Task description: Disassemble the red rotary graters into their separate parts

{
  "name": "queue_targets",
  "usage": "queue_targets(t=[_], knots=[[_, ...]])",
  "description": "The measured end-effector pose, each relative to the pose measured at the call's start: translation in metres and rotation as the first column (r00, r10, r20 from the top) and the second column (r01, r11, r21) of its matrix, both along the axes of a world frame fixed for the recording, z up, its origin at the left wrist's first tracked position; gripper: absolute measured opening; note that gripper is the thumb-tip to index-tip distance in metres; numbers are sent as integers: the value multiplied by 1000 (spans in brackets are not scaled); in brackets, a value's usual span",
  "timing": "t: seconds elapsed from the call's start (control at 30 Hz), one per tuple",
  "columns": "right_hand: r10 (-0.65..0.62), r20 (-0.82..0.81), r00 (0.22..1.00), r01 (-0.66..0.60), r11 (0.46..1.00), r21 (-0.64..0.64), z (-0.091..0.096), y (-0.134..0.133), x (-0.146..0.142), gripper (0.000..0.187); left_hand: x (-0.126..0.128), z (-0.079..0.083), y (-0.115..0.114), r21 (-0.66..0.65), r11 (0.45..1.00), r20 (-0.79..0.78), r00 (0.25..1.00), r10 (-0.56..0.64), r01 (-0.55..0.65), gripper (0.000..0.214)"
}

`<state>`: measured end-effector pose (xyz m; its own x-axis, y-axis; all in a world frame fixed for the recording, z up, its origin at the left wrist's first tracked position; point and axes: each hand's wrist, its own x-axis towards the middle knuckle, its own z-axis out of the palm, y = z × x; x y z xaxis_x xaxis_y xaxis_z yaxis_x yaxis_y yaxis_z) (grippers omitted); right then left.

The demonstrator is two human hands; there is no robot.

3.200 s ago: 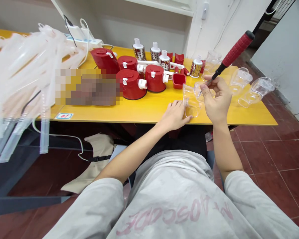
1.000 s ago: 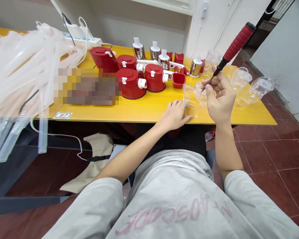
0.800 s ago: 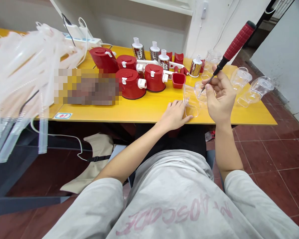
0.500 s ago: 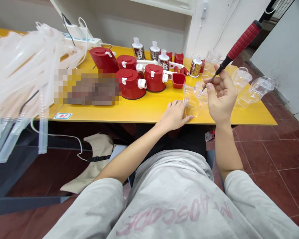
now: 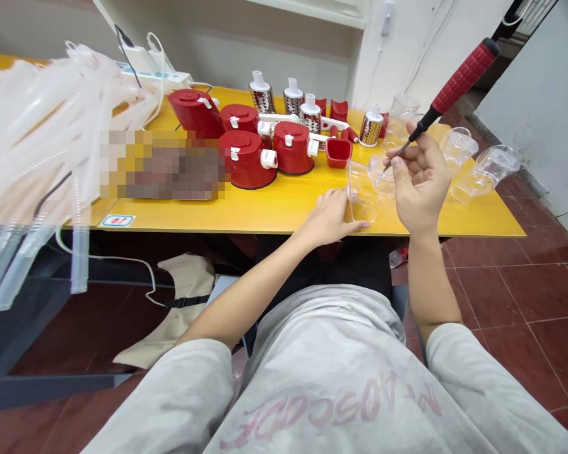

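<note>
Tool (image 5: 462, 77) with a ridged red grip slants down to the left, held by its black neck and dark shaft in the pinched fingers of the right hand (image 5: 421, 189). Its thin tip points at a clear plastic piece (image 5: 360, 190) near the front edge of the yellow desk (image 5: 284, 213); from my distant view I cannot tell whether the two touch. The left hand (image 5: 330, 217) rests palm down at the near left of that piece, fingers extended and thumb spread wide, close against its rim; I cannot make out how firmly it presses. To the right I see more clear pieces (image 5: 488, 171). Behind the left hand stand red housings (image 5: 293, 150), a small red tray (image 5: 339, 153) and perforated metal drums (image 5: 370, 131) with white stems. Milky plastic sleeves (image 5: 42, 145) are heaped at far left, beside a blurred patch.
</note>
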<state>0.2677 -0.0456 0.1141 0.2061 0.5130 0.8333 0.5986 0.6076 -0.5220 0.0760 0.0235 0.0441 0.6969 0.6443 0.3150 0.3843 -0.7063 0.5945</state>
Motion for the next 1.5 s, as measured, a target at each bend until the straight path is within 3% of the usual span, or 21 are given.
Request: queue_targets(t=[0.17,0.57,0.83,1.1,1.2,1.4,1.5], knots=[[3,2,1000,-3,1000,-7,-1,0,-1,59,1,-4,2,-58,998,68,998,-2,6,111],[-20,3,1000,20,998,-60,0,-2,-1,56,3,-17,12,-114,988,285,956,-68,105,140],[8,-6,1000,-8,999,-40,-1,-2,2,57,0,-15,9,-53,992,324,942,-90,113,133],[-35,-39,999,33,997,-71,4,-4,0,67,-3,-11,6,9,999,290,956,34,-39,125],[-54,-29,998,53,998,-43,5,-4,-2,66,-7,-2,5,44,995,333,941,66,-85,113],[-43,-42,998,41,998,-53,5,-6,-5,68,-7,42,-10,123,980,404,910,95,-157,73],[-41,-40,998,40,999,-27,5,-8,-8,67,3,56,-8,154,974,418,904,87,-165,66]])
